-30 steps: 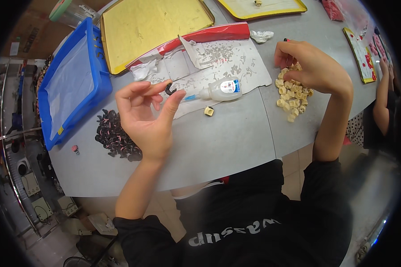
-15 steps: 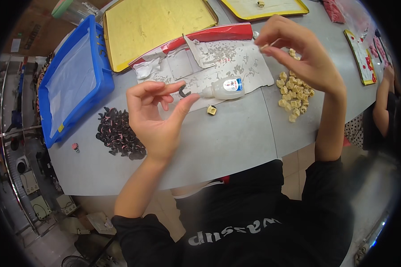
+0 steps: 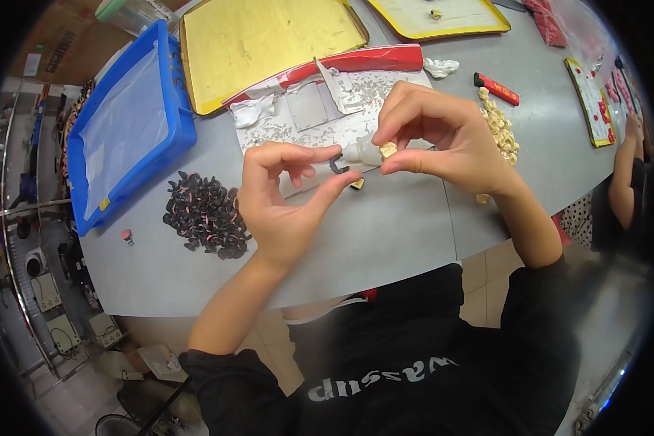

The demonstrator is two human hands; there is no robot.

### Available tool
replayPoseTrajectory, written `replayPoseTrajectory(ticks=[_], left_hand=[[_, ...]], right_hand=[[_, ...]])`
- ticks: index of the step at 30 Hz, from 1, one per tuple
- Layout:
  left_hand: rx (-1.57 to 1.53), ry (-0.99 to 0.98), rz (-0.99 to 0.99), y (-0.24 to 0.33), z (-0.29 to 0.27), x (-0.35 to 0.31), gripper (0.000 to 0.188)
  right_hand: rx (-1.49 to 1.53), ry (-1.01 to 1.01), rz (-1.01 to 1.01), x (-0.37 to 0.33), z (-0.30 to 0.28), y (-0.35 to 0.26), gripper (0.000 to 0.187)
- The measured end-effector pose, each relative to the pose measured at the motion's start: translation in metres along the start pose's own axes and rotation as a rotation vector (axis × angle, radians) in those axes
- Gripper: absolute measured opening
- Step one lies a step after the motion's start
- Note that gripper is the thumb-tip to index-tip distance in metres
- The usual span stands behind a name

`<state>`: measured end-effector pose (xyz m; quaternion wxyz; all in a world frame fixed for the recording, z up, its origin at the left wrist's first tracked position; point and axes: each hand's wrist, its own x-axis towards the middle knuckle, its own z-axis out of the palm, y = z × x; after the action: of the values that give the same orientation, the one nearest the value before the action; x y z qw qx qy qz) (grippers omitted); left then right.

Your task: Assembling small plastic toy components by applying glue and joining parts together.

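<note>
A small dark curved piece [image 3: 336, 164] is pinched between the thumb and forefinger of my left hand [image 3: 280, 192]. Close to its right, my right hand [image 3: 443, 142] grips a small cream-coloured piece [image 3: 388, 150] by the fingertips; the two pieces are apart. Behind them a clear plastic squeeze bottle [image 3: 361, 152] lies on its side, partly covered by my right hand. Another cream-and-black piece [image 3: 357, 184] rests on the table below the bottle. Left of my left hand is a heap of black pieces with pink parts [image 3: 205, 216]. A heap of cream pieces [image 3: 503, 134] is partly hidden behind my right hand.
White cardboard with a red edge [image 3: 385, 58] lies under the bottle, specked with grey bits. A blue tray [image 3: 174, 120] and yellow trays [image 3: 269, 43] [image 3: 443, 29] stand around it. A red marker [image 3: 497, 89] and crumpled tissue [image 3: 441, 67] lie at right. A co-worker's arm [image 3: 623, 178] shows far right.
My right hand has come left and down from beside the cream heap, bringing a cream piece close to the dark one. The red marker is now uncovered. My left hand keeps its pinch.
</note>
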<state>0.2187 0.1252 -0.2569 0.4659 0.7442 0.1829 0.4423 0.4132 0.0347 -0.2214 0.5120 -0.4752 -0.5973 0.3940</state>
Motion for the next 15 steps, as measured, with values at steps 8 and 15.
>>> replayPoseTrajectory(ticks=[8, 15], left_hand=[[0.012, -0.007, 0.032, 0.0008, -0.0002, 0.0008, 0.045], [0.007, 0.005, 0.041, -0.0013, 0.0001, -0.0003, 0.045]], right_hand=[[0.160, 0.002, 0.036, 0.0006, 0.0050, 0.0021, 0.023], [0.179, -0.012, 0.051, 0.0015, 0.0090, 0.0019, 0.021]])
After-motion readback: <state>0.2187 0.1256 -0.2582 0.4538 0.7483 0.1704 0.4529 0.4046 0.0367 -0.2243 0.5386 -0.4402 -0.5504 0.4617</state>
